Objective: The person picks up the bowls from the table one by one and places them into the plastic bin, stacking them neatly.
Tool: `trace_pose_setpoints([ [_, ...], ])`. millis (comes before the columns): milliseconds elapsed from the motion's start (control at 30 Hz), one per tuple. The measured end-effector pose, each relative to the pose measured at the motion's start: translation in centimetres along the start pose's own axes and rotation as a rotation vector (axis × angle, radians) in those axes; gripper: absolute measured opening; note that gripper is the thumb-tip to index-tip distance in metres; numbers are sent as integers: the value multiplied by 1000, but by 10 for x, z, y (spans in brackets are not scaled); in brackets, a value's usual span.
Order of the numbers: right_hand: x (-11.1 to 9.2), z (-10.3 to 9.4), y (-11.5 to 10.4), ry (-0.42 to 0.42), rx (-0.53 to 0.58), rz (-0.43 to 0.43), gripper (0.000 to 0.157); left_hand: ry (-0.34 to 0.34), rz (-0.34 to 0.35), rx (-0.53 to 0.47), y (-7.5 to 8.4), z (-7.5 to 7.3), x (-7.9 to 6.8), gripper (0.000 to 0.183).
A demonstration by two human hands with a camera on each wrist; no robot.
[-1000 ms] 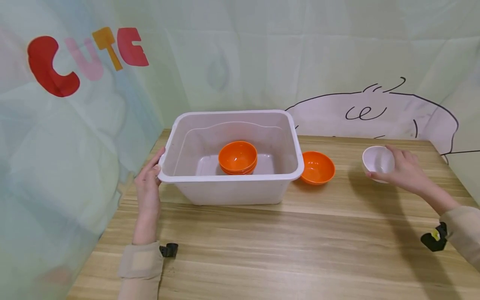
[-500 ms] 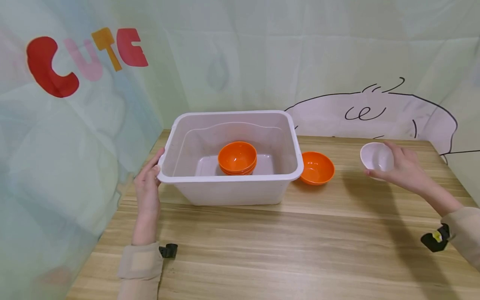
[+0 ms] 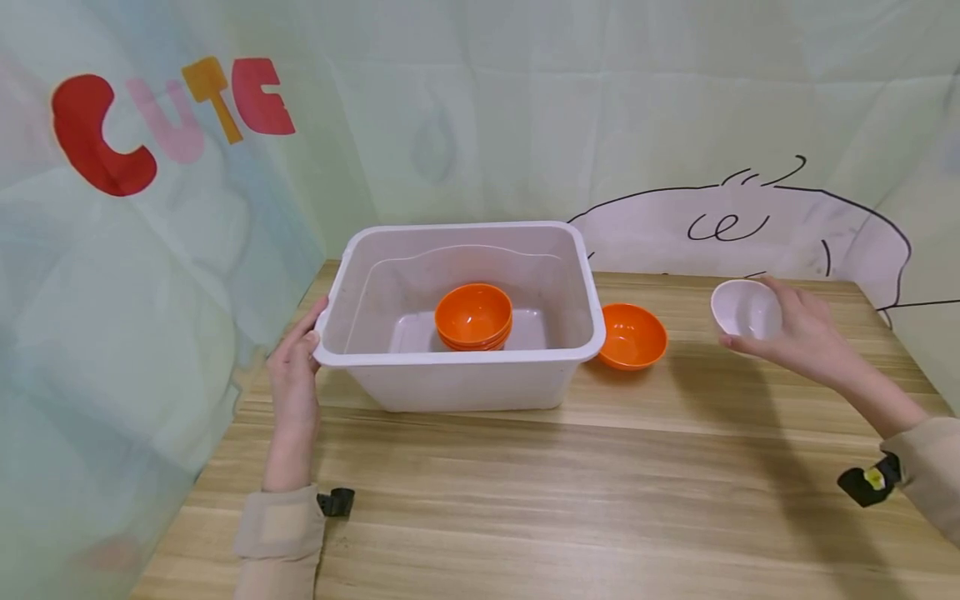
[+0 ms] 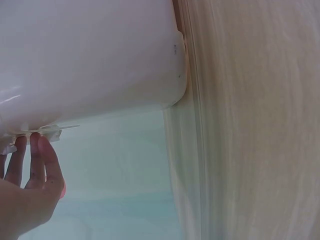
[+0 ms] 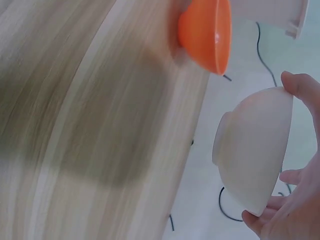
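A white plastic bin (image 3: 457, 385) stands on the wooden table, with a stack of orange bowls (image 3: 474, 318) inside it. My left hand (image 3: 293, 367) grips the bin's left rim, thumb on top; in the left wrist view the fingers (image 4: 37, 160) hook under the lip. Over the table's right side my right hand (image 3: 808, 343) holds a small white bowl (image 3: 738, 308) by its rim between thumb and fingers. The right wrist view shows this white bowl (image 5: 257, 145) raised off the surface. One orange bowl (image 3: 634, 340) sits on the table, right beside the bin.
The wooden table (image 3: 570, 500) reaches back to a pale printed cloth (image 3: 465, 125), which also hangs along the left side. A shadow from the right arm falls across the tabletop. Both wrists carry small black mounts (image 3: 870, 481).
The right hand has lifted the white bowl a little off the table and shifted it slightly left. The left hand and the bin stay in place.
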State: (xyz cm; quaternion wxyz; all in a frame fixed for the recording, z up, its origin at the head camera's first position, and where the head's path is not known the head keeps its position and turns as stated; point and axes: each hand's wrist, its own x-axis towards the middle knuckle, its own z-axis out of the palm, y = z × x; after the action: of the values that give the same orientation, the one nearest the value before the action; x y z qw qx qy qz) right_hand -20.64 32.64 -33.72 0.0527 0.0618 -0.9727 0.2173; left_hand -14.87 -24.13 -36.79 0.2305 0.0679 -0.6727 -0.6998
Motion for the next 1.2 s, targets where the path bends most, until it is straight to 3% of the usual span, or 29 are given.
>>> trace_pose_setpoints([
  [167, -3, -5, -13, 1, 5, -18, 96, 1, -2, -1, -1, 0, 0, 39],
  [367, -4, -8, -27, -39, -6, 1, 109, 13, 1, -24, -4, 1, 0, 39],
  [733, -6, -18, -48, -50, 7, -20, 111, 67, 112, -112, -14, 10, 3, 39],
  [1200, 4, -41, -98, -16, 66, -116, 106, 74, 131, -141, -14, 8, 5, 38],
])
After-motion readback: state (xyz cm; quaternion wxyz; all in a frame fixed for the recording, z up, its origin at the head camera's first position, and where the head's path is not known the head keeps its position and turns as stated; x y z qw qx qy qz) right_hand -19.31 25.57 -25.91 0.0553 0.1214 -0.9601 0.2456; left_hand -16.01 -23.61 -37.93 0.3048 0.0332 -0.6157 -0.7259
